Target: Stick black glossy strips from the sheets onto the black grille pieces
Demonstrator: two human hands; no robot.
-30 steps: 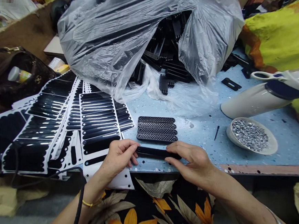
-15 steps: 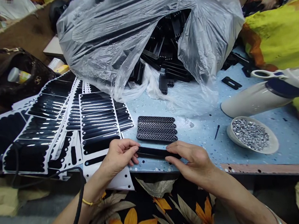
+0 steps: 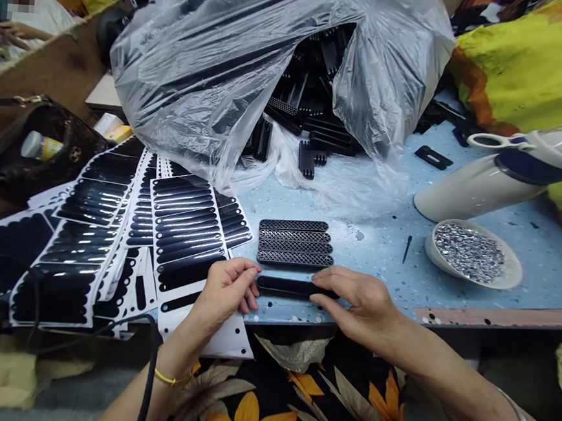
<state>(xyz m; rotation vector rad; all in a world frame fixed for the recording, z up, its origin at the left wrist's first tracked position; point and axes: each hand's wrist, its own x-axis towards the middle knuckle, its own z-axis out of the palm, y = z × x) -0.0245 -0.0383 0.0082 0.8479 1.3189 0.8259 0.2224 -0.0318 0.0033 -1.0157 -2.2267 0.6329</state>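
Observation:
A long black strip-shaped piece (image 3: 285, 287) lies level near the table's front edge. My right hand (image 3: 352, 297) pinches its right end between thumb and fingers. At its left end is my left hand (image 3: 231, 287), thumb and forefinger pressed together; whether they grip the strip or something small is too fine to tell. Just beyond the strip, several black pieces with a lattice surface (image 3: 295, 243) sit side by side. Sheets of glossy black stickers (image 3: 187, 229) spread out to the left, one reaching under my left hand.
A grey plastic bag (image 3: 199, 68) full of black parts stands at the back. On the right are a bowl of small shiny pieces (image 3: 472, 251), a white bottle-like container (image 3: 477, 187) and a thin black pin (image 3: 407, 249). A person's arm shows at upper left.
My left fingertips have shifted slightly left, showing more of the strip's left end. The right hand keeps its hold. The view has moved a little.

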